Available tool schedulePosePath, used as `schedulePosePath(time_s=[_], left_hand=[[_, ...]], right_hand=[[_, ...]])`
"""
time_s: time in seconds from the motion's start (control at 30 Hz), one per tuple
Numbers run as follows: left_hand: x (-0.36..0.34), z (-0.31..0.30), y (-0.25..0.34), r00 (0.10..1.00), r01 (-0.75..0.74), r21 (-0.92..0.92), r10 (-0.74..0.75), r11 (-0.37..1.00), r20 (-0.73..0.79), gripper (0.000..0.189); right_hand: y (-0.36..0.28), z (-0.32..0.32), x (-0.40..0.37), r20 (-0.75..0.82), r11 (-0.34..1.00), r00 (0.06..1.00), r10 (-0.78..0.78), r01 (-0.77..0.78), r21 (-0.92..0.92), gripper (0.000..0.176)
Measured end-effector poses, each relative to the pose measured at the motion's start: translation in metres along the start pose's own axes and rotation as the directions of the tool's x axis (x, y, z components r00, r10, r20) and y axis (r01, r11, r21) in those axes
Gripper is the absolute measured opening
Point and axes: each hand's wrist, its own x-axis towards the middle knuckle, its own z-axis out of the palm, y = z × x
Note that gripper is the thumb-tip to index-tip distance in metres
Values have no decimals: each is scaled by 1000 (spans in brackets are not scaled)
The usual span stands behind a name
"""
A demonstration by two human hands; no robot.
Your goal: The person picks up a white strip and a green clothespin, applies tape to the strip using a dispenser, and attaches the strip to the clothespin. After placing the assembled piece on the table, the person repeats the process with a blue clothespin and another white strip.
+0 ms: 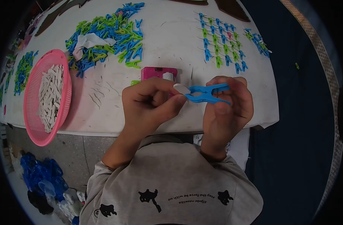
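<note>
My right hand (229,108) grips a blue plastic clothespin (207,98) by its handle ends, with the jaws pointing left. Between thumb and forefinger, my left hand (150,101) pinches a small white rounded piece (182,89) right at the clothespin's jaws. Behind my left hand sits a bright pink box (149,72) with a white cylindrical part (168,76) on it, partly hidden by the fingers. A thin dark pointed rod (191,75) stands up just right of the box. One green clothespin (135,82) peeks out beside my left knuckles.
A pink basket (67,84) of white strips stands at the left table edge. Blue and green clothespins (100,54) are heaped behind it, with a pale cloth (89,41) on top. Rows of clothespins with white strips (220,41) lie at the back right. Bags (43,174) cover the floor lower left.
</note>
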Motion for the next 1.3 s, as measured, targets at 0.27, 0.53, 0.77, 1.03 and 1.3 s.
schedulePosePath(time_s=[0.27, 0.53, 0.77, 1.03, 1.3], left_hand=[[0, -1, -1, 1000, 2, 8, -2, 1000, 6, 13], [1, -1, 0, 1000, -1, 0, 1, 1000, 2, 11], [1, -1, 2, 1000, 15, 8, -15, 1000, 13, 10], [1, -1, 1, 1000, 6, 4, -6, 1000, 4, 10], [2, -2, -5, 1000, -10, -65, 10, 998, 4, 6]], right_hand=[[-1, 0, 1, 7, 1000, 1000, 11, -11, 19, 48], [1, -1, 0, 26, 999, 1000, 12, -13, 36, 47], [0, 3, -1, 0, 998, 999, 43, -43, 54, 49], [-1, 6, -2, -32, 994, 996, 85, -82, 70, 50], [2, 3, -2, 19, 989, 994, 109, -110, 98, 46]])
